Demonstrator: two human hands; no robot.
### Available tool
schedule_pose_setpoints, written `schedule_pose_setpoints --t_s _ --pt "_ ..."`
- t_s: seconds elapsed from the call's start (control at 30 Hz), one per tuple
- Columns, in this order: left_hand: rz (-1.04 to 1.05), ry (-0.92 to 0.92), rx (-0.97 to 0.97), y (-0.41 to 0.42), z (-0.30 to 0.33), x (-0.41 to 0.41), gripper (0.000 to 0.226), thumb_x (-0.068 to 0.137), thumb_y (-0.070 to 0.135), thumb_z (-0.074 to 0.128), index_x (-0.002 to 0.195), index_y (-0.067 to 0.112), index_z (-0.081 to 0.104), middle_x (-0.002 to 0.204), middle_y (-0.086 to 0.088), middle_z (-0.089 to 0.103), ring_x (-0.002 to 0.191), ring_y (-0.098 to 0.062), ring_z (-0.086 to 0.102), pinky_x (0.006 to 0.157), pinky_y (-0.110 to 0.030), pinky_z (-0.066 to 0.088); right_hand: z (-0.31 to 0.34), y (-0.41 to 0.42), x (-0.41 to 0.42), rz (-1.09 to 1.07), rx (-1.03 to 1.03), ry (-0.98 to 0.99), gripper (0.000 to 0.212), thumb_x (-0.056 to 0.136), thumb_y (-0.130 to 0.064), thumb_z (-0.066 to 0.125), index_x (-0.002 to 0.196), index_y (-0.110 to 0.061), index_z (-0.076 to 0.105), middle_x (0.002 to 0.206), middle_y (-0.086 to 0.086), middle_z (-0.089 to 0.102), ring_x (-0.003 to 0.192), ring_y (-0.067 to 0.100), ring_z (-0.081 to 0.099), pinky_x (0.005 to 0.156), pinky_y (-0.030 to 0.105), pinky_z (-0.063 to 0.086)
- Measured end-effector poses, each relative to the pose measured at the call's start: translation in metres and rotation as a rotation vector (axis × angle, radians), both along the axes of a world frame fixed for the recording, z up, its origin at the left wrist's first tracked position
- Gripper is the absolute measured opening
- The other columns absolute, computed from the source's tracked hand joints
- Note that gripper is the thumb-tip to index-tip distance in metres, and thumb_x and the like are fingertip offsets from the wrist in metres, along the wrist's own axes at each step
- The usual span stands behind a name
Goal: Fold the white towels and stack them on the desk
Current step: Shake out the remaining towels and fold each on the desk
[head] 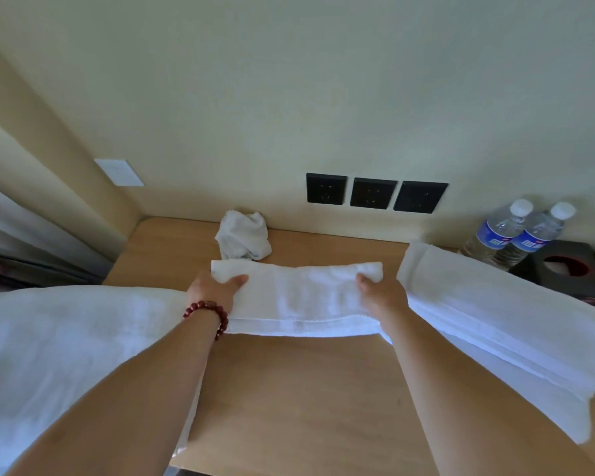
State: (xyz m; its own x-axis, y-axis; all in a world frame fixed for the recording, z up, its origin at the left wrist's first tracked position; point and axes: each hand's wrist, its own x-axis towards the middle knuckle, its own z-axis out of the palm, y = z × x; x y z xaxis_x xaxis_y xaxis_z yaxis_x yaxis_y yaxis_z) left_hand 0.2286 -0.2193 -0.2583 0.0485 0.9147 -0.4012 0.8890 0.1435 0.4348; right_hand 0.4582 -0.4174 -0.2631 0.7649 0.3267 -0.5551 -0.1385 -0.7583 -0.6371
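Left hand (213, 289) pinching left end of folded towel (299, 297), right hand (380, 291) pinching right end. Lying mid-surface (306, 389), long axis left to right, equally near both hands. Crumpled towel (244, 239) just behind.

A light wooden bench (289, 389) stands against a wall. On it lie a folded white towel (299, 300) at centre, a crumpled white cloth (243, 240) behind it, larger white towels at left (66, 355) and right (502, 321), two water bottles (516, 235) and a dark tissue box (571, 269) (far right).
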Motion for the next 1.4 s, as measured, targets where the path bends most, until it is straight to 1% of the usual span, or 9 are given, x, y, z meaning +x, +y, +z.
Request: schedule_pose_setpoints --t_s 0.1,0.27,0.53,0.83,1.0,1.1,1.17,1.27,1.4 --pt "-0.024 -0.041 0.061 0.008 0.025 0.009 0.083 0.076 0.072 0.067 0.126 0.007 0.052 0.115 -0.012 0.063 0.106 -0.033 0.061 0.078 -0.038 0.048 0.02 0.007 0.006 0.019 0.037 -0.072 0.068 0.099 -0.055 0.051 0.147 -0.007 0.042 0.136 0.012 0.057 0.11 0.028 0.057 0.076 0.031 0.042" --pt "-0.043 -0.126 0.115 0.014 0.062 0.035 0.085 0.078 0.073 0.064 0.128 0.007 0.052 0.116 -0.012 0.063 0.105 -0.034 0.061 0.074 -0.037 0.045 0.049 0.002 0.028 -0.011 0.084 -0.17 0.067 0.097 -0.058 0.05 0.134 -0.002 0.051 0.123 0.014 0.063 0.111 0.033 0.06 0.084 0.038 0.05" --pt "-0.171 -0.226 0.146 -0.026 0.092 0.112 0.074 0.08 0.072 0.063 0.125 0.015 0.051 0.111 -0.002 0.059 0.106 -0.03 0.059 0.077 -0.036 0.045 0.073 -0.057 0.083 -0.129 0.045 -0.261 0.074 0.098 -0.055 0.052 0.144 0.002 0.041 0.143 0.02 0.051 0.131 0.038 0.049 0.101 0.042 0.045" --pt "-0.322 -0.315 0.108 -0.084 0.095 0.205 0.065 0.082 0.067 0.064 0.119 0.014 0.052 0.101 0.0 0.059 0.101 -0.029 0.061 0.077 -0.034 0.043 0.071 -0.144 0.146 -0.284 0.03 -0.267 0.06 0.097 -0.055 0.052 0.122 -0.001 0.056 0.113 0.013 0.065 0.099 0.034 0.06 0.075 0.034 0.044" --pt "-0.388 -0.316 0.081 -0.116 0.086 0.247 0.074 0.081 0.069 0.064 0.126 0.012 0.051 0.11 -0.002 0.062 0.103 -0.027 0.059 0.085 -0.035 0.048 0.067 -0.188 0.167 -0.355 -0.013 -0.276 0.06 0.097 -0.054 0.053 0.124 0.0 0.054 0.111 0.012 0.064 0.095 0.032 0.056 0.074 0.034 0.041" --pt "-0.422 -0.326 0.066 -0.136 0.081 0.264 0.067 0.082 0.067 0.064 0.121 0.014 0.051 0.106 -0.002 0.061 0.101 -0.026 0.059 0.081 -0.034 0.046 0.063 -0.211 0.175 -0.381 -0.054 -0.281 0.067 0.097 -0.058 0.051 0.127 0.002 0.053 0.12 0.017 0.063 0.108 0.038 0.059 0.084 0.04 0.048" --pt "-0.446 -0.323 0.051 -0.149 0.075 0.276 0.076 0.082 0.068 0.064 0.132 0.013 0.049 0.116 -0.004 0.062 0.111 -0.028 0.059 0.087 -0.035 0.047 0.06 -0.228 0.18 -0.397 -0.081 -0.272 0.07 0.096 -0.061 0.049 0.129 0.001 0.053 0.123 0.02 0.062 0.108 0.038 0.059 0.089 0.043 0.049" --pt "-0.467 -0.314 0.021 -0.164 0.067 0.289 0.083 0.082 0.068 0.063 0.142 0.014 0.043 0.13 -0.006 0.06 0.119 -0.029 0.057 0.095 -0.038 0.047 0.054 -0.246 0.184 -0.411 -0.101 -0.259 0.066 0.098 -0.057 0.05 0.127 0.002 0.053 0.119 0.019 0.063 0.098 0.033 0.057 0.08 0.037 0.044" --pt "-0.501 -0.278 0.008 -0.18 0.059 0.3 0.08 0.084 0.067 0.063 0.141 0.014 0.044 0.129 -0.007 0.059 0.117 -0.03 0.057 0.091 -0.036 0.046 0.046 -0.262 0.186 -0.425 -0.152 -0.246 0.07 0.097 -0.061 0.046 0.129 0.001 0.052 0.117 0.018 0.063 0.104 0.035 0.061 0.084 0.043 0.051"
